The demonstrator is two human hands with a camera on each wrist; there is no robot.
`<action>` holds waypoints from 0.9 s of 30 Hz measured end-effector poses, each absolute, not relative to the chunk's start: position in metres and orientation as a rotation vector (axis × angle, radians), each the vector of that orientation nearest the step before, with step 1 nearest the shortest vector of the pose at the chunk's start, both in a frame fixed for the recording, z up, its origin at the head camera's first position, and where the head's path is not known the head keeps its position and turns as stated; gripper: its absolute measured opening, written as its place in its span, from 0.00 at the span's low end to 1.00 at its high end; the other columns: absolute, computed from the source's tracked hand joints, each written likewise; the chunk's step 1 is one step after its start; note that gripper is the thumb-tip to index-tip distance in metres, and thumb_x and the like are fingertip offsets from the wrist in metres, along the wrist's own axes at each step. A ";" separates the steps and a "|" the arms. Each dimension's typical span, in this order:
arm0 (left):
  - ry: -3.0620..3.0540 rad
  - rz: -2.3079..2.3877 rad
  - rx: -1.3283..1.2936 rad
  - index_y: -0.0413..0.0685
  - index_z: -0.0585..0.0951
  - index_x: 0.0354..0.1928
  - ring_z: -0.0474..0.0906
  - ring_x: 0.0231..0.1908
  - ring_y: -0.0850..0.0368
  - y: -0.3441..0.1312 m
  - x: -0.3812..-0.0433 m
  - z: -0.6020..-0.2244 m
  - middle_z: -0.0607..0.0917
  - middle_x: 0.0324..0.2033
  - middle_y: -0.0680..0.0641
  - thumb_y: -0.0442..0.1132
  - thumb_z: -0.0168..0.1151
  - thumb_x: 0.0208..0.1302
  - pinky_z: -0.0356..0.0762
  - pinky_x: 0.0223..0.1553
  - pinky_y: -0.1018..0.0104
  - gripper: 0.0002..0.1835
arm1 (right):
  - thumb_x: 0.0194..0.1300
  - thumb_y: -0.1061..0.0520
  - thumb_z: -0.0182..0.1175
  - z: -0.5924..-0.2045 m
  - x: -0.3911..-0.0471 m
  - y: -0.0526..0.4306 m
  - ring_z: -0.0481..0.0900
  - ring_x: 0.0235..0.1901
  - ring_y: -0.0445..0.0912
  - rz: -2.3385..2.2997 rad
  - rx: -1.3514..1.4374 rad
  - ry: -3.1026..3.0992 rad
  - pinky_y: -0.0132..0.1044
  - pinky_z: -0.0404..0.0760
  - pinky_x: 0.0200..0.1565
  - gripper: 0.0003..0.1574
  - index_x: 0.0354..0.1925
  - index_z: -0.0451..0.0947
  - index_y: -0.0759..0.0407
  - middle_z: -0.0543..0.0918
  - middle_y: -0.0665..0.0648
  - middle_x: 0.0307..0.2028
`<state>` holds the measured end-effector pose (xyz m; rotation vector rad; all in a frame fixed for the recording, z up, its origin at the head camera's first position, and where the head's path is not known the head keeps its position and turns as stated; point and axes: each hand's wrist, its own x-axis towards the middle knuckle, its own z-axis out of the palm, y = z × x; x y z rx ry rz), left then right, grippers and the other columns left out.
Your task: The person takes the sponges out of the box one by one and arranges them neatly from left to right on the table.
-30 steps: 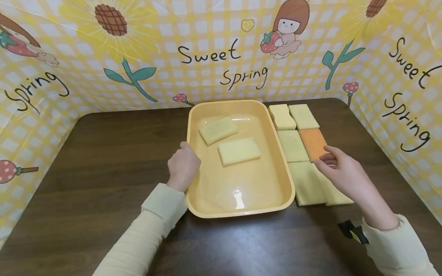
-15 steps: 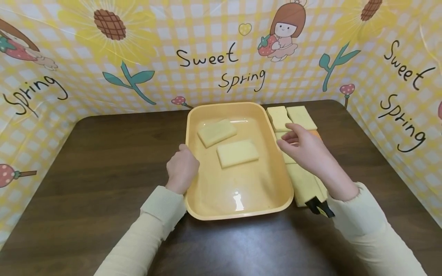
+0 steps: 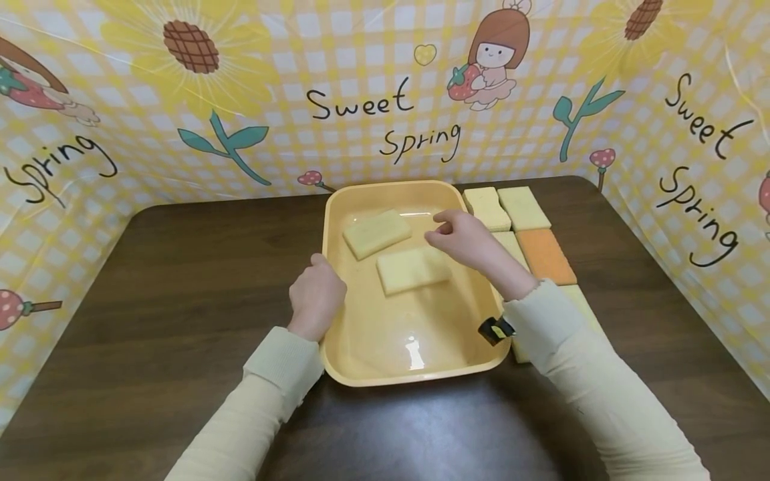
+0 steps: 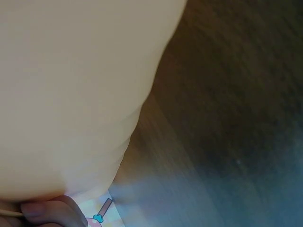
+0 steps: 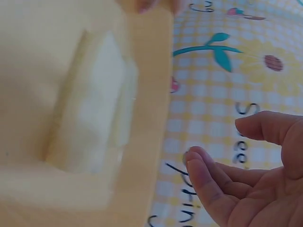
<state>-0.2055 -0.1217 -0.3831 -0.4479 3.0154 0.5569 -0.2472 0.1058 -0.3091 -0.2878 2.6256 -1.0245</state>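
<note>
A shallow yellow tray (image 3: 415, 379) stands on the table, with two pale rectangular sponges (image 3: 375, 234) lying inside; the nearer sponge (image 3: 412, 272) is partly overlapped by my right hand's wrist side. My left hand (image 3: 317, 294) grips the tray's left rim, fingers (image 4: 52, 213) bent over the edge in the left wrist view. Above the tray's right half is my right hand (image 3: 469, 240), holding nothing. In the right wrist view, its thumb and fingertips are apart, fingers loosely bent.
Right of the tray, several sponges lie in two columns: a wavy-edged cream one (image 3: 486, 208), a pale one (image 3: 523, 208) and an orange one (image 3: 546, 256) among them. A checked yellow cloth (image 3: 361, 147) walls the table's (image 3: 180, 300) back and sides.
My right hand has moved left from over the sponges beside the tray to above the tray, uncovering the orange sponge. My left hand has kept its grip on the rim.
</note>
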 end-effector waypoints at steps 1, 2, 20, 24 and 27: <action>3.016 0.558 -0.449 0.35 0.67 0.40 0.83 0.32 0.39 -0.122 -0.205 -0.383 0.83 0.32 0.33 0.35 0.45 0.63 0.79 0.32 0.46 0.09 | 0.69 0.51 0.50 -0.312 -0.250 0.103 0.76 0.56 0.58 -1.018 -0.295 2.618 0.50 0.74 0.57 0.35 0.68 0.60 0.66 0.76 0.67 0.58; 3.016 0.561 -0.450 0.35 0.67 0.40 0.83 0.32 0.39 -0.122 -0.205 -0.383 0.83 0.32 0.33 0.35 0.46 0.63 0.79 0.33 0.46 0.09 | 0.69 0.51 0.51 -0.315 -0.253 0.101 0.76 0.57 0.58 -1.015 -0.303 2.607 0.51 0.74 0.58 0.35 0.68 0.60 0.67 0.76 0.68 0.58; 3.061 0.549 -0.438 0.35 0.68 0.38 0.83 0.30 0.38 -0.121 -0.203 -0.383 0.83 0.30 0.32 0.34 0.46 0.62 0.80 0.31 0.45 0.08 | 0.59 0.67 0.51 -0.355 -0.276 0.090 0.70 0.61 0.58 -0.924 -0.343 2.484 0.41 0.75 0.51 0.34 0.65 0.65 0.66 0.68 0.69 0.65; 3.067 0.550 -0.433 0.35 0.68 0.38 0.83 0.30 0.38 -0.121 -0.203 -0.383 0.83 0.29 0.32 0.34 0.46 0.63 0.80 0.30 0.45 0.08 | 0.51 0.75 0.44 -0.361 -0.278 0.090 0.75 0.41 0.51 -0.937 -0.327 2.470 0.30 0.63 0.27 0.40 0.65 0.66 0.65 0.63 0.68 0.69; 3.069 0.547 -0.430 0.35 0.68 0.38 0.83 0.29 0.38 -0.121 -0.203 -0.383 0.83 0.29 0.32 0.34 0.46 0.63 0.80 0.30 0.45 0.08 | 0.50 0.77 0.42 -0.364 -0.279 0.090 0.63 0.19 0.41 -0.963 -0.309 2.470 0.28 0.55 0.21 0.41 0.65 0.65 0.65 0.63 0.67 0.69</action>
